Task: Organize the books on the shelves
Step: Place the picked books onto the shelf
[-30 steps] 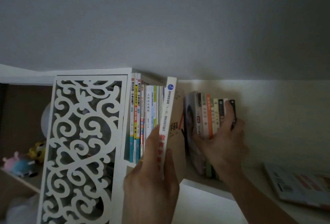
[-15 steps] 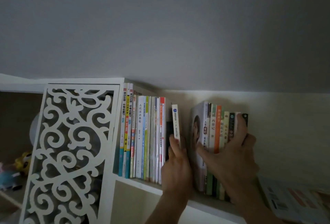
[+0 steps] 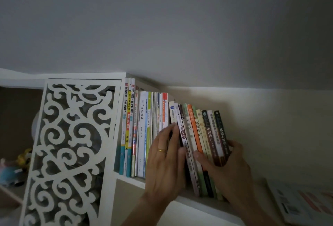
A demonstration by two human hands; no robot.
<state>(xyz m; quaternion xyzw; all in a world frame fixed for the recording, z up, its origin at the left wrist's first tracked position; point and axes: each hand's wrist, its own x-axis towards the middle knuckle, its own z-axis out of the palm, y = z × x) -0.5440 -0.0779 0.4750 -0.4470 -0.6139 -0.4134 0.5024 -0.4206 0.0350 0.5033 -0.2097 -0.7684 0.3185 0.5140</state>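
Standing spine-out on the shelf, long axes near vertical but tilted toward its left end, the right-hand books are clasped by the right hand, thumb on the spines and fingers curled round the dark end volume. The left hand is laid flat, fingers straight, against the white book. Stiff, light, smooth-covered paperbacks are judged best squeezed together from both ends.

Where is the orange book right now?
The orange book stands on the shelf right of centre in the head view, in the leaning group of books, between the left hand and the right hand.
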